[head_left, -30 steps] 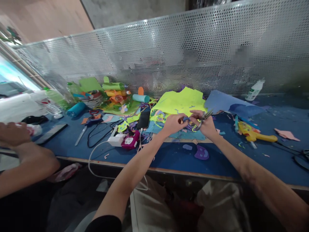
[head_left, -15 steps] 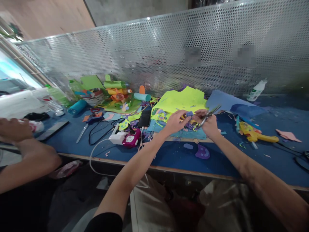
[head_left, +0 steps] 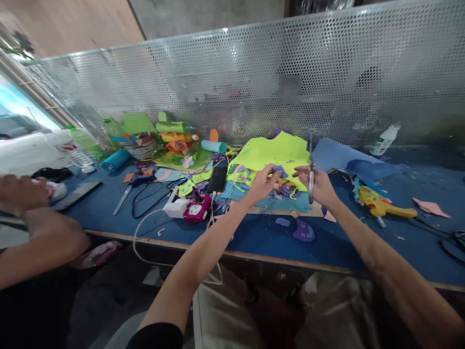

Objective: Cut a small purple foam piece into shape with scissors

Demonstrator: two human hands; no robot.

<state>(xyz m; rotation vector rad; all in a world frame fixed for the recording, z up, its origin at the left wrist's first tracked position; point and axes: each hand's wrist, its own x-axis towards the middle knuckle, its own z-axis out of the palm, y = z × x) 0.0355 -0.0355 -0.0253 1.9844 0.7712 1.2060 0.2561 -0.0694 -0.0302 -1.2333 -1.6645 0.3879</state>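
Observation:
My left hand (head_left: pixel 263 184) pinches a small blue-purple foam piece (head_left: pixel 281 170) over a heap of scraps. To its right, my right hand (head_left: pixel 321 188) is closed on a pair of scissors (head_left: pixel 311 182), which stand nearly upright and apart from the piece. Behind both hands spreads a large yellow-green foam sheet (head_left: pixel 269 154). Beneath them lie purple and yellow offcuts (head_left: pixel 286 189) on a light-blue sheet (head_left: pixel 261 199). A purple cut-out with a face-like pattern (head_left: pixel 304 230) rests near the table's front edge.
A yellow glue gun (head_left: pixel 387 208) and white bottle (head_left: pixel 385 139) are on the right, beside a blue sheet (head_left: pixel 337 155). Leftward are a phone (head_left: pixel 217 179), a magenta plug block (head_left: pixel 197 208) and a white cable (head_left: pixel 136 242). Another person's arm (head_left: pixel 47 232) rests far left. Perforated metal (head_left: pixel 236 82) backs the table.
My right hand has drawn slightly right, away from my left hand, and the scissors have swung from slanting to nearly upright. My left hand still holds the foam piece.

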